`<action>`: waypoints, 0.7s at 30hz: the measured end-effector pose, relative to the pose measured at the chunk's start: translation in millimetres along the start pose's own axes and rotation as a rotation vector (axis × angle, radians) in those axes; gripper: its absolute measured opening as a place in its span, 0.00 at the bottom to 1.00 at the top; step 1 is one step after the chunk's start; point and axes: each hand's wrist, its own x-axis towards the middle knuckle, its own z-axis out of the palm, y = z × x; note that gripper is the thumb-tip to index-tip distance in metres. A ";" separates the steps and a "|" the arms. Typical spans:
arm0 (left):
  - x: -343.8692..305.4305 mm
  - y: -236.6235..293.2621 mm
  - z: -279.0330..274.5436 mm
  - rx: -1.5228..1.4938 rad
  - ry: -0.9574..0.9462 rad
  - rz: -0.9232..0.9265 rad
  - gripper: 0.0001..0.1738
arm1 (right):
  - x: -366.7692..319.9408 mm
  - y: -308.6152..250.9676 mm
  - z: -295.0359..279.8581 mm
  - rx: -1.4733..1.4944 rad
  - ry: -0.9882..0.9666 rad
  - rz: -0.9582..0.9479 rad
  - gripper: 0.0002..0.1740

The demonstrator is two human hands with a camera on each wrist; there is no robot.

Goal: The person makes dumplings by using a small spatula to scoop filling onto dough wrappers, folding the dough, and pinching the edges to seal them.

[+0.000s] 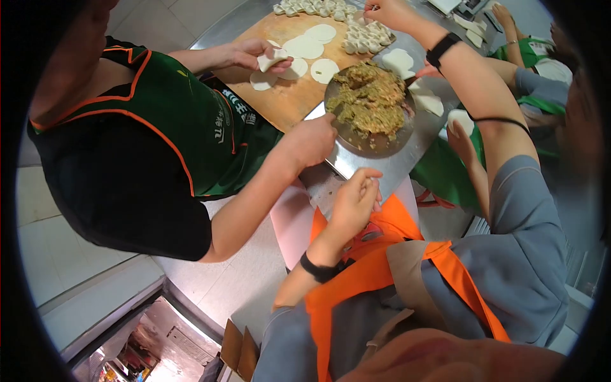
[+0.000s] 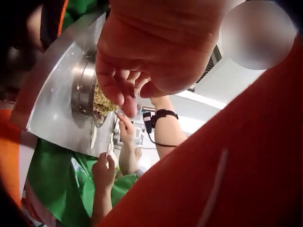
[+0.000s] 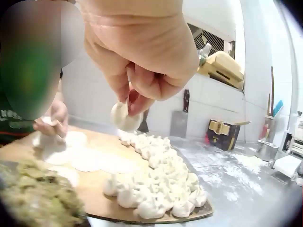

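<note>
My right hand (image 1: 391, 14) (image 3: 137, 47) pinches a white folded dumpling (image 3: 126, 116) between thumb and fingertips, above the wooden board (image 1: 267, 32). Rows of finished dumplings (image 1: 366, 37) (image 3: 161, 177) cover part of that board below the hand. Flat round wrappers (image 1: 304, 46) lie beside them. Close to my body, my left hand (image 1: 356, 198) (image 2: 151, 52) hangs loosely curled with nothing in it. Beyond it stands a round metal pan with green-brown filling (image 1: 372, 99) (image 2: 103, 104).
Across the board, a person in a green apron (image 1: 172, 114) holds a wrapper (image 1: 272, 60) in one hand, the other beside the pan. More people in green (image 1: 547, 70) stand at the right. A cleaver (image 3: 179, 120) and a dark box (image 3: 221, 135) are at the back wall.
</note>
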 end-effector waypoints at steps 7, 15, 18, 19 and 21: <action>17.0 -11.3 -35.3 0.144 0.093 -0.055 0.08 | 98.1 52.2 96.6 -0.267 -0.021 0.055 0.09; 34.9 -33.4 -50.9 0.102 0.127 -0.065 0.07 | 106.7 23.0 121.0 -0.423 -0.085 -0.170 0.10; 35.4 -34.8 -46.4 0.048 0.096 -0.040 0.07 | 120.3 35.8 166.3 -0.259 -0.249 -0.156 0.22; 32.7 -32.8 -45.8 0.055 0.103 -0.040 0.07 | 129.9 42.3 175.9 -0.305 -0.340 -0.149 0.29; 26.2 -29.1 -48.5 0.078 0.127 -0.049 0.07 | 133.6 44.9 174.8 -0.192 -0.466 -0.008 0.29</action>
